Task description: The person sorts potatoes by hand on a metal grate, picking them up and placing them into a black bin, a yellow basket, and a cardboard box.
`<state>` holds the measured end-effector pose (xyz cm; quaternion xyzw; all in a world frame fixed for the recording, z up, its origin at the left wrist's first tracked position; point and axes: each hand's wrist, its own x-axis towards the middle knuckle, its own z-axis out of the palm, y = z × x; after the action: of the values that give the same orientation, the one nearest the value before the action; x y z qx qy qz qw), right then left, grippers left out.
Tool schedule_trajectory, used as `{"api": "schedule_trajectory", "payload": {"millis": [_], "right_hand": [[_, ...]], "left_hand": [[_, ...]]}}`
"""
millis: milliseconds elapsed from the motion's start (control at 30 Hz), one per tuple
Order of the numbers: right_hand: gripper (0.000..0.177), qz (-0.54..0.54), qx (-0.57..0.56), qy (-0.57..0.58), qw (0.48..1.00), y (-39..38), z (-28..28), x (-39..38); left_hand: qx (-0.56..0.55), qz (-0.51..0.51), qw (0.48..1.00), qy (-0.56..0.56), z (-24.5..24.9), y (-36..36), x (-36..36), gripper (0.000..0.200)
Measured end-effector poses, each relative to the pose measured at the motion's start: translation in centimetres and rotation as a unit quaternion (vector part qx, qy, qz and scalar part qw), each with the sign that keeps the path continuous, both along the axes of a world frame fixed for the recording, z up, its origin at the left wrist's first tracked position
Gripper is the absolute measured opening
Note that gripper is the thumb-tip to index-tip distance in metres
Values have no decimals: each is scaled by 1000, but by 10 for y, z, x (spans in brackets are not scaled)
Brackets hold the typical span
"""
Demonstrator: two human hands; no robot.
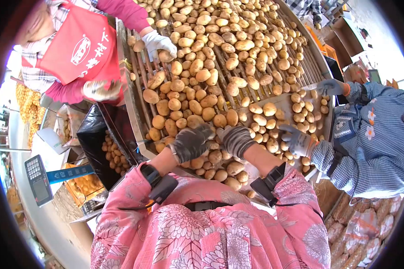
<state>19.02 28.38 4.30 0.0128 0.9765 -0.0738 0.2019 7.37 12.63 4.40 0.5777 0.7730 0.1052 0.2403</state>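
Many loose potatoes (pixel 195 106) cover a slatted sorting table (pixel 220 58) in front of me. My left hand (pixel 191 143), in a dark striped glove, lies low over the potatoes at the near edge, its thumb apart from its bent fingers. Close beside it is my right hand (pixel 238 140), gloved alike, with fingers curled down among the potatoes. Whatever may be under those fingers is hidden. Between my wrists, more potatoes (pixel 221 175) lie on the table's near end.
At left, a co-worker's white-gloved hand (pixel 160 45) grips a potato. On the right, another co-worker's grey-gloved hand (pixel 296 140) reaches over the potatoes. A black-lined crate (pixel 92 130) of potatoes and a scale display (pixel 39 180) stand left. Filled sacks (pixel 359 228) lie lower right.
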Motion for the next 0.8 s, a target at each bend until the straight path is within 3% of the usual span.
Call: {"api": "schedule_trajectory", "payload": {"millis": [33, 67, 100, 167, 200, 233, 267, 300, 333, 367, 433, 533, 600, 667, 700, 733, 800], "right_hand": [[25, -13, -46, -99, 994, 4, 18, -5], [30, -18, -50, -109, 993, 9, 15, -1], [33, -37, -82, -93, 992, 15, 12, 5], [37, -57, -113, -79, 989, 34, -4, 26], [42, -124, -250, 32, 960, 45, -23, 41], [47, -188, -378, 141, 896, 49, -34, 50], [52, -368, -412, -17, 833, 47, 13, 46], [51, -376, -570, 53, 728, 50, -4, 59], [50, -369, -705, 120, 593, 53, -20, 73], [50, -369, -705, 119, 593, 47, -7, 71], [47, -393, -809, 110, 422, 37, 17, 70], [44, -401, -812, 115, 408, 42, 0, 73], [36, -413, -793, 114, 434, 49, -30, 81], [35, -434, -621, 192, 623, 44, -46, 85], [34, -456, -696, 172, 527, 43, -38, 88], [34, -457, -697, 170, 526, 42, -42, 88], [33, -468, -761, 115, 435, 45, -51, 87]], "left_hand": [[-9, 3, 999, -50, 10, -10, -4, 46], [-20, 5, 995, -101, 16, -22, -10, 45], [75, -9, 996, -56, 2, -41, -18, 40], [-12, 9, 963, 271, -51, -74, -43, 32], [25, 104, 975, 195, -36, -77, -61, 31], [59, 197, 972, 116, -22, -74, -83, 30], [97, 278, 955, 30, -24, -78, -103, 37], [134, 356, 923, -54, -26, -79, -117, 45], [133, 357, 923, -54, -22, -74, -120, 45], [82, 314, 946, -9, -15, -65, -120, 50], [-19, 242, 969, 52, -15, -53, -114, 63], [-24, 220, 970, 97, -16, -43, -106, 68], [-27, 219, 974, 58, -15, -52, -114, 69], [111, 337, 910, -217, -19, -73, -123, 69], [116, 345, 907, -210, -34, -84, -131, 66], [114, 345, 907, -211, -31, -83, -127, 66], [0, 130, 991, 19, -29, -78, -109, 61]]}}
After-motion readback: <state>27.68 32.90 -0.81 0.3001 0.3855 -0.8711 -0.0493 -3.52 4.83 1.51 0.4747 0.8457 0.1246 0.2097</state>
